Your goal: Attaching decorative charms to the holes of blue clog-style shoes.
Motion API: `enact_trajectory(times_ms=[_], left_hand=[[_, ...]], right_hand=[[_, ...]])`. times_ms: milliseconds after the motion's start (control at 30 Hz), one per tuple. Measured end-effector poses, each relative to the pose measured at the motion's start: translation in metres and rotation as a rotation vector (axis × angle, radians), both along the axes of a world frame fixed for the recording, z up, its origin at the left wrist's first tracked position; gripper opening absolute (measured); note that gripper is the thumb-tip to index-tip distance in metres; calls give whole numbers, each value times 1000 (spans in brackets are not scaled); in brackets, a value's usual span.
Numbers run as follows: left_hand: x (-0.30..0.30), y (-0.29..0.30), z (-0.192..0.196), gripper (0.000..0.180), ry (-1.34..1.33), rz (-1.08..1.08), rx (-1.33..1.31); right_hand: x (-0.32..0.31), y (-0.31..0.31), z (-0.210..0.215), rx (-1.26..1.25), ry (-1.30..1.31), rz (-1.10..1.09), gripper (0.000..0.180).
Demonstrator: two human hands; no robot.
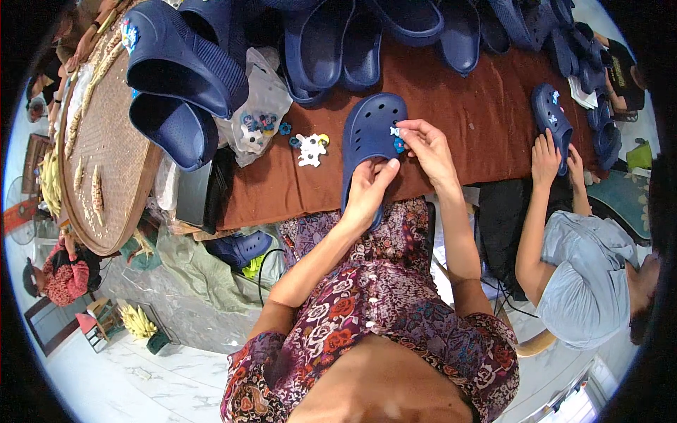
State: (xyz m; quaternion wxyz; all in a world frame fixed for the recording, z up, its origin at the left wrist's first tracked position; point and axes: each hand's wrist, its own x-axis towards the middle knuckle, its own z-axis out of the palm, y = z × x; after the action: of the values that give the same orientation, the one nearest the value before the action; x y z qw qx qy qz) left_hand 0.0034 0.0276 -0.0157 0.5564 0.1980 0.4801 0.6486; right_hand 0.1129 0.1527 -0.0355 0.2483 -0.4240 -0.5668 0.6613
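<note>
A navy blue clog [368, 134] with round vent holes points away from me over the table. My left hand [371, 189] is closed on it, with the thumb over the opening and fingers inside the upper. At the clog's right side, my right hand [430, 151] pinches a small blue-and-white shoe charm [398, 144] against the upper; the fingers partly cover it. Left of the clog, several loose white charms [310, 150] lie on the brown cloth, near a small blue flower charm [285, 129]. A clear plastic bag [257, 106] holds more charms.
Stacked navy clogs [317, 46] line the table's far side, over the brown cloth [458, 99]. A round woven tray [106, 169] with corn cobs stands left. At right, a co-worker in a light blue shirt [589, 275] handles another clog [551, 116]. A black box [194, 194] sits near the left.
</note>
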Motion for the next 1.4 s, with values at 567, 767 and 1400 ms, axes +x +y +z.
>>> enact_trajectory(times_ms=[567,767,1400], left_hand=[[10,-4,-7,25,-161,215,-53],[7,-15,-7,39,-212,128,-68],[4,-2,1,40,-59,157,0]], right_hand=[[9,10,-9,-285,148,37,69],[10,9,-11,-337,221,135,77],[0,-12,-20,-12,72,-35,63]])
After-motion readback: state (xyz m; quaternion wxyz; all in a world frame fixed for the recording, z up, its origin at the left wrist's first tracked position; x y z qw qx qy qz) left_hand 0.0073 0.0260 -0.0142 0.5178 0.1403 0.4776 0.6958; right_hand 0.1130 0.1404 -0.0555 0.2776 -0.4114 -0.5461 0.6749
